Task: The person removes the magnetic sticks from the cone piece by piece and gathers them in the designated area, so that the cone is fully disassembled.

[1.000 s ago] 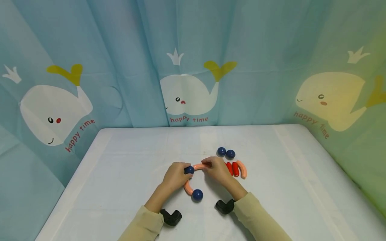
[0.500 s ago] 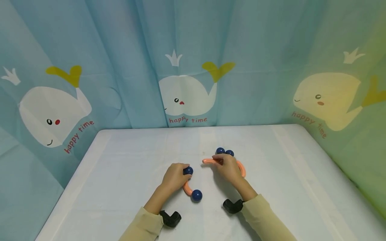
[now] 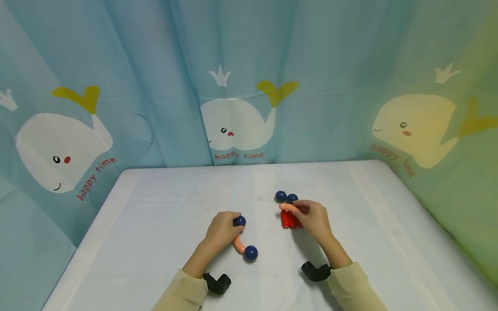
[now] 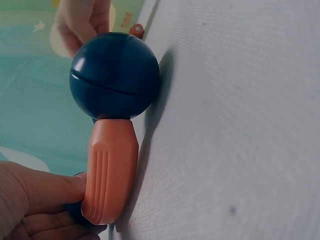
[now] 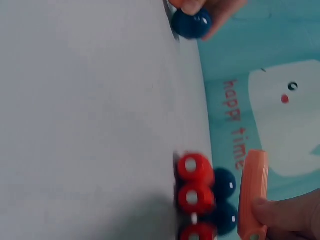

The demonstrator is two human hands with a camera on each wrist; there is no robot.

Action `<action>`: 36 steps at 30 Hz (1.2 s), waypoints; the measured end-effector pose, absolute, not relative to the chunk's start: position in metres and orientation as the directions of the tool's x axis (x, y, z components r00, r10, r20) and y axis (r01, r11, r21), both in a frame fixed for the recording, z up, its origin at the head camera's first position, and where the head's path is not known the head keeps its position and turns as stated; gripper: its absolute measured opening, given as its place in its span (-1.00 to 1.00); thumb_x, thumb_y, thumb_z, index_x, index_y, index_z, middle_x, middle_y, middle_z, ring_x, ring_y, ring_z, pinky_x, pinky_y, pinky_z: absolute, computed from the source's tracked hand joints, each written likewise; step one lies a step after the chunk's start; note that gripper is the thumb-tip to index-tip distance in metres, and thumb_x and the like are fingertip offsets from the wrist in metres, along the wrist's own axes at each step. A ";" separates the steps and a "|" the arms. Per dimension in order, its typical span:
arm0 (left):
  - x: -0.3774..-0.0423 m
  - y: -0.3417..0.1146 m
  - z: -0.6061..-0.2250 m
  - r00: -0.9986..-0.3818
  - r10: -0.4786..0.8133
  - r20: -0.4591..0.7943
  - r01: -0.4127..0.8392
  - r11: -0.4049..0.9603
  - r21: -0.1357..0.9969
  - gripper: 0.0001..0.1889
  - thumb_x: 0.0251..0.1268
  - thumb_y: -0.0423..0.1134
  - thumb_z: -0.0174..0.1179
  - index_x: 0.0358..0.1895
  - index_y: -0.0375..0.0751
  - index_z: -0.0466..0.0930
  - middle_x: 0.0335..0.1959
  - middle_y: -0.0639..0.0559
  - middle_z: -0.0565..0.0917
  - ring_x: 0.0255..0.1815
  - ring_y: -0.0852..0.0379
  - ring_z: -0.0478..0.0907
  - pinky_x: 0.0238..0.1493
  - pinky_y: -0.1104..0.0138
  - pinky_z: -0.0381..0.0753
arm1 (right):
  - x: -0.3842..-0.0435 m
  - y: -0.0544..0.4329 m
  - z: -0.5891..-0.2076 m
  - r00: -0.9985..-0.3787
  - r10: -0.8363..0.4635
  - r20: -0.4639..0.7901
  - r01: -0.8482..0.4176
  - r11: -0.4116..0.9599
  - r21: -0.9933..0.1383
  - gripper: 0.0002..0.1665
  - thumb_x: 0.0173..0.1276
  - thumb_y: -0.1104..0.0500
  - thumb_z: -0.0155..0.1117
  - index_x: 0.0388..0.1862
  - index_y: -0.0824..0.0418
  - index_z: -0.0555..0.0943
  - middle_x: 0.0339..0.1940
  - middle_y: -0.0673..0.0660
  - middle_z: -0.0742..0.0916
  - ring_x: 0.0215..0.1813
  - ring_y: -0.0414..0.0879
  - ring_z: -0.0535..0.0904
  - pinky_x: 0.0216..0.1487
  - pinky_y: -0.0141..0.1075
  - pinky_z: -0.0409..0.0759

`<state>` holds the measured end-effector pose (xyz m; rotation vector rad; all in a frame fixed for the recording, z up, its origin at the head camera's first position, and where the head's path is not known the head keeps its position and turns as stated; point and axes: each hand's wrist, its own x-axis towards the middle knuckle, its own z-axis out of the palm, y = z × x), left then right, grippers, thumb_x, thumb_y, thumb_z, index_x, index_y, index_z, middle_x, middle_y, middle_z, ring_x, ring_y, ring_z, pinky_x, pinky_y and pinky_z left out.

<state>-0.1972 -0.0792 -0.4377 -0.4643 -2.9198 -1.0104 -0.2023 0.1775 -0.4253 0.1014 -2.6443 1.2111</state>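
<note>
My left hand (image 3: pixel 221 231) grips a dark blue ball (image 3: pixel 239 221) over the white table. A curved orange rod (image 3: pixel 239 245) runs from that ball to a second blue ball (image 3: pixel 250 253); in the left wrist view the rod's end meets this second ball (image 4: pixel 115 75). Farther right, my right hand (image 3: pixel 317 220) pinches another curved orange rod (image 3: pixel 288 207) between thumb and fingers, its free end pointing left. It is held above several short red rods (image 3: pixel 285 219) lying side by side, partly covered by the hand.
Two loose blue balls (image 3: pixel 280 196) sit side by side behind the red rods. Black wrist cameras (image 3: pixel 316 272) hang below both forearms. A blue curtain with whale prints (image 3: pixel 241 123) rises behind the table's far edge (image 3: pixel 186 167).
My right hand has drawn its curved orange rod away from the left hand's ball, carrying it right to above the red rods. My left hand stays on its ball.
</note>
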 end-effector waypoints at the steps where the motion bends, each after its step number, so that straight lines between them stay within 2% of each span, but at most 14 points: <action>1: -0.197 -0.079 -0.438 -0.956 0.270 0.113 0.282 0.748 0.601 -0.59 0.03 -0.26 0.34 -0.01 -0.36 0.60 -0.07 -0.20 0.62 0.03 -0.12 0.50 0.00 0.11 0.47 | -0.201 0.181 -0.425 -0.972 0.043 0.231 -0.149 0.648 -0.747 -0.72 0.14 0.39 0.31 -0.14 0.45 0.63 -0.20 0.31 0.68 -0.19 0.13 0.59 -0.21 -0.11 0.58; 5: -0.197 -0.080 -0.438 -0.954 0.274 0.119 0.290 0.752 0.592 -0.59 0.03 -0.25 0.34 -0.02 -0.35 0.61 -0.08 -0.19 0.62 0.03 -0.11 0.50 0.00 0.12 0.47 | -0.196 0.195 -0.424 -0.976 0.077 0.202 -0.108 0.634 -0.766 -0.71 0.18 0.37 0.28 -0.10 0.46 0.61 -0.18 0.32 0.68 -0.16 0.16 0.60 -0.23 -0.12 0.59; 10: -0.197 -0.080 -0.438 -0.955 0.275 0.111 0.286 0.755 0.591 -0.59 0.04 -0.25 0.34 -0.01 -0.36 0.60 -0.07 -0.19 0.62 0.04 -0.12 0.49 0.00 0.12 0.46 | -0.195 0.212 -0.425 -0.967 0.119 0.225 -0.094 0.655 -0.750 -0.70 0.21 0.36 0.25 -0.08 0.49 0.58 -0.17 0.36 0.67 -0.14 0.20 0.58 -0.10 -0.03 0.53; 17: -0.198 -0.079 -0.437 -0.958 0.270 0.100 0.276 0.760 0.589 -0.59 0.04 -0.24 0.34 -0.01 -0.35 0.60 -0.06 -0.19 0.61 0.05 -0.12 0.48 0.01 0.11 0.46 | -0.193 0.232 -0.430 -0.963 0.166 0.211 -0.042 0.683 -0.730 -0.68 0.22 0.32 0.26 -0.09 0.51 0.58 -0.16 0.39 0.66 -0.13 0.20 0.56 -0.10 -0.01 0.50; 21: -0.198 -0.079 -0.438 -0.957 0.271 0.101 0.277 0.761 0.587 -0.59 0.04 -0.24 0.34 -0.01 -0.36 0.60 -0.06 -0.19 0.61 0.04 -0.11 0.49 0.01 0.12 0.46 | -0.193 0.238 -0.435 -0.967 0.205 0.153 0.032 0.690 -0.723 -0.62 0.20 0.24 0.31 -0.09 0.51 0.58 -0.17 0.38 0.66 -0.14 0.18 0.55 -0.16 -0.05 0.52; 26: -0.197 -0.080 -0.436 -0.958 0.270 0.094 0.272 0.765 0.583 -0.58 0.04 -0.25 0.34 -0.01 -0.35 0.60 -0.06 -0.19 0.61 0.04 -0.11 0.49 0.00 0.12 0.47 | -0.194 0.242 -0.438 -0.972 0.228 0.058 0.115 0.677 -0.727 -0.62 0.17 0.26 0.31 -0.09 0.52 0.57 -0.18 0.40 0.65 -0.18 0.16 0.54 -0.29 -0.18 0.56; 31: -0.197 -0.080 -0.436 -0.959 0.267 0.095 0.271 0.767 0.582 -0.59 0.03 -0.25 0.34 -0.01 -0.35 0.60 -0.06 -0.19 0.61 0.04 -0.12 0.49 0.00 0.12 0.47 | -0.195 0.242 -0.436 -0.974 0.225 0.018 0.141 0.668 -0.730 -0.62 0.08 0.30 0.33 -0.13 0.51 0.58 -0.26 0.36 0.67 -0.28 0.09 0.55 -0.40 -0.30 0.51; 36: -0.197 -0.080 -0.437 -0.958 0.270 0.094 0.272 0.762 0.588 -0.59 0.03 -0.25 0.34 -0.02 -0.35 0.61 -0.06 -0.18 0.62 0.04 -0.12 0.49 0.00 0.12 0.47 | -0.194 0.239 -0.434 -0.971 0.239 -0.010 0.170 0.660 -0.732 -0.64 0.08 0.24 0.34 -0.18 0.47 0.61 -0.36 0.25 0.69 -0.36 0.00 0.53 -0.47 -0.31 0.46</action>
